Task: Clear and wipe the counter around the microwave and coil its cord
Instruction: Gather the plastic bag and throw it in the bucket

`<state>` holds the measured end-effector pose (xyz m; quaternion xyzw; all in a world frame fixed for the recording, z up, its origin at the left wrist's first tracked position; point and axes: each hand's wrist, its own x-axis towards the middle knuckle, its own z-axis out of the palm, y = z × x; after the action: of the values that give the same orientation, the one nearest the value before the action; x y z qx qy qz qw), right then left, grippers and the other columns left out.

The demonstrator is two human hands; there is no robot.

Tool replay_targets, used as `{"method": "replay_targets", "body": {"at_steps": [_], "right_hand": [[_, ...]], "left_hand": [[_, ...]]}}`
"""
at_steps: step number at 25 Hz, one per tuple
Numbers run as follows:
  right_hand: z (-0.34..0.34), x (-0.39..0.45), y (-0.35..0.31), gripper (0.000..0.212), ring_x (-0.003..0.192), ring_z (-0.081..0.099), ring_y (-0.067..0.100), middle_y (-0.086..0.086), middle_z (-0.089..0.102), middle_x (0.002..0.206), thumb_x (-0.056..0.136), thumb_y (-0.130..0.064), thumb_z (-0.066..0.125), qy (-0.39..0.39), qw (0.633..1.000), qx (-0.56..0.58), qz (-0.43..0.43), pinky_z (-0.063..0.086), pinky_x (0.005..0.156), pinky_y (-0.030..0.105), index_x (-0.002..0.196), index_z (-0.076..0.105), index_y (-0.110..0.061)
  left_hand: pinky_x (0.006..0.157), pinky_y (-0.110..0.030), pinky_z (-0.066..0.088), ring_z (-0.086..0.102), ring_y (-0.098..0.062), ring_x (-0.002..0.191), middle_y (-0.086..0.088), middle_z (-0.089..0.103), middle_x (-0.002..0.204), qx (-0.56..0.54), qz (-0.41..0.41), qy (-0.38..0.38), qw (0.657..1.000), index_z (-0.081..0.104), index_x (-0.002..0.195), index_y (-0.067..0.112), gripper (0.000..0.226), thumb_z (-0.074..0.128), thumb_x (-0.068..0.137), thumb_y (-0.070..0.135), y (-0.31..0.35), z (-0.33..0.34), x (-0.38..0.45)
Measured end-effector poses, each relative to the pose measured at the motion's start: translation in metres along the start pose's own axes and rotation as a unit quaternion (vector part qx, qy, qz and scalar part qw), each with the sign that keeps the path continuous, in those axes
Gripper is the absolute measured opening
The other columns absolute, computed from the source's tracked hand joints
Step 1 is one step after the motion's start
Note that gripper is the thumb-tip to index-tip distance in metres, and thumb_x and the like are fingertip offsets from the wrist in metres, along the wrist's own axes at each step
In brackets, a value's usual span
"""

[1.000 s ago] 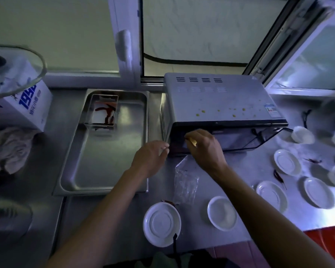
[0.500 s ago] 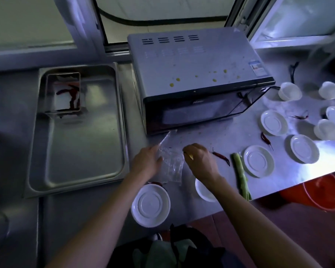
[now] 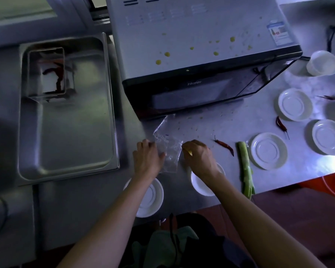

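The scene is dim with a bluish cast, the brightest patch being glare on the steel counter at the right, where the white round saucers shine; light seems to come from that side, perhaps a window. The left sinks into shadow, the rectangular steel tray showing only soft grey reflections (its far edge is smeared by blur). Wide-angle distortion bows the grey-topped, black-fronted microwave, and both forearms at the bottom look soft and underexposed.
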<state>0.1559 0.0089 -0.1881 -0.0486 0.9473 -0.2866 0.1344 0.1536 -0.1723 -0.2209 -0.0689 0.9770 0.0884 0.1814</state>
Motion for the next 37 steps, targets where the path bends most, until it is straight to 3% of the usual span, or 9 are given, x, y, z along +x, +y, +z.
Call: {"method": "replay_targets", "body": {"at_steps": [10, 15, 20, 26, 29, 33, 37], "right_hand": [[-0.01, 0.008, 0.023, 0.012, 0.081, 0.068, 0.027, 0.009, 0.072, 0.099, 0.094, -0.007, 0.062, 0.015, 1.0, 0.017, -0.018, 0.058, 0.069, 0.037, 0.098, 0.074, -0.008], [-0.017, 0.007, 0.034, 0.013, 0.084, 0.065, 0.03, 0.01, 0.071, 0.101, 0.094, -0.009, 0.06, -0.001, 1.0, 0.015, 0.0, 0.056, 0.071, 0.043, 0.1, 0.072, -0.007], [-0.025, 0.004, 0.041, 0.017, 0.087, 0.067, 0.03, 0.011, 0.072, 0.104, 0.094, -0.006, 0.06, 0.01, 1.0, 0.023, -0.009, 0.056, 0.07, 0.038, 0.106, 0.073, -0.007], [-0.037, -0.003, 0.046, 0.018, 0.086, 0.066, 0.03, 0.01, 0.072, 0.104, 0.093, -0.007, 0.061, 0.042, 0.999, 0.027, -0.011, 0.056, 0.067, 0.039, 0.106, 0.073, -0.009], [-0.044, -0.01, 0.044, 0.017, 0.086, 0.066, 0.027, 0.007, 0.072, 0.105, 0.093, -0.008, 0.062, 0.075, 0.997, 0.02, -0.002, 0.052, 0.064, 0.033, 0.106, 0.073, -0.011], [-0.06, -0.025, 0.037, 0.02, 0.092, 0.065, 0.029, 0.008, 0.071, 0.109, 0.095, -0.011, 0.059, 0.098, 0.995, 0.01, 0.009, 0.055, 0.074, 0.044, 0.109, 0.072, -0.011], [-0.077, -0.048, 0.027, 0.017, 0.089, 0.066, 0.029, 0.008, 0.071, 0.107, 0.095, -0.011, 0.061, 0.157, 0.988, -0.017, -0.005, 0.056, 0.074, 0.045, 0.107, 0.072, -0.01]], "left_hand": [[0.088, -0.045, 0.047, 0.044, -0.028, 0.116, -0.007, 0.044, 0.127, -0.056, -0.045, 0.002, 0.997, 0.041, 0.135, 0.016, 0.077, 0.072, 0.076, 0.055, 0.028, 0.015, -0.002], [0.089, -0.043, 0.045, 0.047, -0.026, 0.113, -0.002, 0.051, 0.12, -0.118, -0.037, 0.029, 0.992, 0.049, 0.12, 0.022, 0.06, 0.079, 0.071, 0.038, 0.036, 0.016, 0.0], [0.082, -0.041, 0.047, 0.058, -0.025, 0.097, 0.002, 0.064, 0.101, -0.141, -0.018, 0.063, 0.988, 0.048, 0.107, 0.022, 0.039, 0.075, 0.079, 0.023, 0.042, 0.015, 0.0], [0.08, -0.042, 0.052, 0.064, -0.021, 0.085, 0.006, 0.071, 0.09, -0.211, 0.001, 0.077, 0.974, 0.064, 0.093, 0.022, 0.006, 0.068, 0.089, 0.025, 0.049, 0.007, 0.002], [0.07, -0.035, 0.053, 0.065, -0.019, 0.076, 0.007, 0.071, 0.081, -0.26, 0.021, 0.084, 0.962, 0.066, 0.086, 0.021, 0.004, 0.067, 0.088, 0.025, 0.054, -0.005, -0.002], [0.065, -0.033, 0.054, 0.063, -0.011, 0.068, 0.011, 0.069, 0.074, -0.295, 0.057, 0.088, 0.95, 0.068, 0.085, 0.024, 0.003, 0.066, 0.086, 0.022, 0.06, -0.029, -0.01], [0.067, -0.033, 0.053, 0.066, -0.017, 0.074, 0.008, 0.072, 0.081, -0.268, 0.118, 0.115, 0.949, 0.068, 0.089, 0.023, 0.003, 0.065, 0.087, 0.024, 0.061, -0.055, -0.019]]}}
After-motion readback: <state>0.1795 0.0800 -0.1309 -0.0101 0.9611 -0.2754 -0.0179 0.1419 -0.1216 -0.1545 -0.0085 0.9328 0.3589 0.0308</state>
